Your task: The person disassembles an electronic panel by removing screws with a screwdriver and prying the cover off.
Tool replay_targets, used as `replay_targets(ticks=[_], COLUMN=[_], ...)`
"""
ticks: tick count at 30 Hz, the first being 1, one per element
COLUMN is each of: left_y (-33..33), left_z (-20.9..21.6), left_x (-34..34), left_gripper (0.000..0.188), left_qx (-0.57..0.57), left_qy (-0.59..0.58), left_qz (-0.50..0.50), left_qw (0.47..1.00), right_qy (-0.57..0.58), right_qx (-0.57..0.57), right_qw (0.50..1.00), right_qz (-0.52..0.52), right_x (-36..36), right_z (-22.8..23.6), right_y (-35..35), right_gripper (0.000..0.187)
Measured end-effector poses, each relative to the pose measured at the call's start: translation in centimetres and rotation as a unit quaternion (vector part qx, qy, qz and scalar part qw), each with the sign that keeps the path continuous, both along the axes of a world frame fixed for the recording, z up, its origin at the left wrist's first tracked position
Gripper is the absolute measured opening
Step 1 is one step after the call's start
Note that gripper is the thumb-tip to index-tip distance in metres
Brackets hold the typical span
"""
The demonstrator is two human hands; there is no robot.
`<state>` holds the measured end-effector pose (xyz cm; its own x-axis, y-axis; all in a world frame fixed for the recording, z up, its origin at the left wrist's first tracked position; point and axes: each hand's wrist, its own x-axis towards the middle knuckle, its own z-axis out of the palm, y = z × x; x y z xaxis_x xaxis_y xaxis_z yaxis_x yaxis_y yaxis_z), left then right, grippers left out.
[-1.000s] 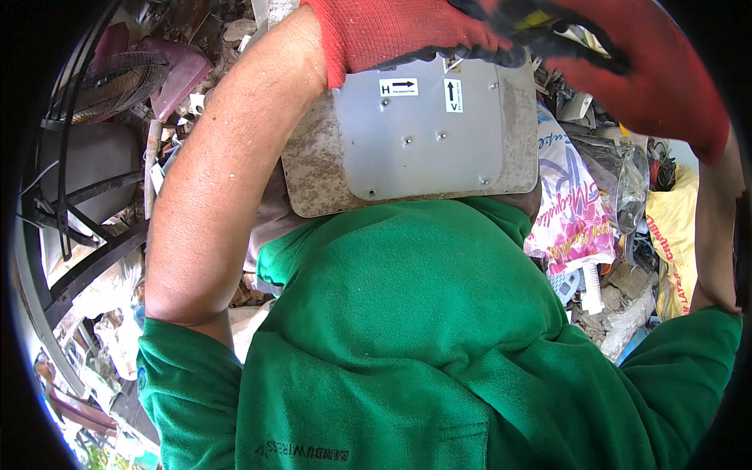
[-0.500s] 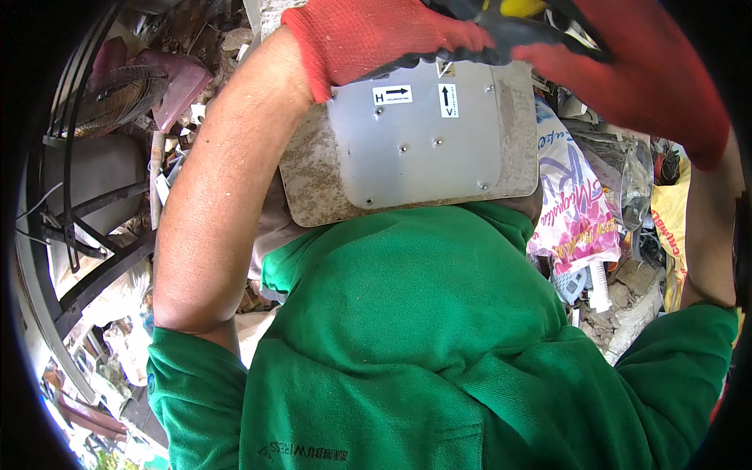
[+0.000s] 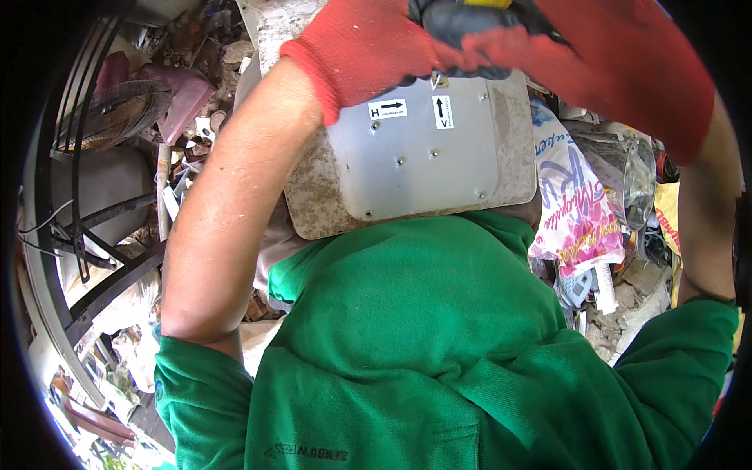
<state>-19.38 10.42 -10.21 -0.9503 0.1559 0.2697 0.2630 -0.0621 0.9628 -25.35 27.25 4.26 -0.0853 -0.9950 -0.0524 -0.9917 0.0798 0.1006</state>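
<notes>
A flat metal panel [image 3: 415,176] lies across my lap, with a silvery middle plate, small screw heads, two arrow labels and stained outer edges. Over its far left part bends my left hand [image 3: 376,51] in a red glove with black palm coating. Its fingers are closed, and what they grip is hidden. My right hand [image 3: 595,63], gloved the same way, meets the left one above the panel's far edge. It is closed around a yellow and black object [image 3: 487,3], mostly cut off by the top of the picture. A small bracket [image 3: 436,81] pokes up from the plate below the gloves.
At left stand a black metal frame [image 3: 110,290], a wire fan guard [image 3: 125,113] and a pink plastic piece [image 3: 184,98]. Right of the panel lie a printed plastic bag [image 3: 576,196], clear plastic [image 3: 634,176], a yellow sack [image 3: 667,211] and rubble [image 3: 638,290].
Both gloves have come closer together over the panel's far edge, and my left wrist has dropped slightly nearer. The yellow and black object has shifted left and up, showing less. The panel has barely moved.
</notes>
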Motion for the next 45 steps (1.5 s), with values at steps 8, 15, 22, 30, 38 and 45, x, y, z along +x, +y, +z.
replay_targets(ticks=[8, 15, 22, 30, 38, 45], left_y=[-1.2, 0.2, 0.6, 3.8, 4.1, 1.1], left_z=[0.1, 1.1, -5.3, -5.7, -9.2, -2.5], left_x=[0.9, 1.3, 2.3, 2.8, 2.9, 8.0], left_gripper=[0.047, 0.037, 0.037, 0.028, 0.014, 0.034], left_qx=[-0.006, -0.154, -0.476, -0.503, -0.536, -0.374], left_qy=[-0.044, -0.131, 0.039, 0.047, 0.099, 0.037], left_qz=[-0.097, 0.052, 0.197, 0.258, 0.293, 0.314], left_qw=[0.994, 0.978, 0.856, 0.824, 0.785, 0.872], right_qy=[-0.090, -0.022, -0.182, -0.249, -0.421, -0.338], right_qx=[0.095, 0.010, -0.089, -0.152, -0.405, -0.412], right_qw=[0.991, 1.000, 0.975, 0.956, 0.756, 0.811], right_qz=[0.016, 0.003, 0.095, 0.027, -0.296, -0.241], right_x=[-3.3, -2.1, -3.6, -3.7, -3.9, -4.2], right_z=[-1.4, -1.3, -3.1, -4.2, -9.9, -20.7], right_y=[-0.3, -0.1, 1.9, 4.3, 10.7, 13.7], right_gripper=[0.035, 0.026, 0.051, 0.046, 0.043, 0.036])
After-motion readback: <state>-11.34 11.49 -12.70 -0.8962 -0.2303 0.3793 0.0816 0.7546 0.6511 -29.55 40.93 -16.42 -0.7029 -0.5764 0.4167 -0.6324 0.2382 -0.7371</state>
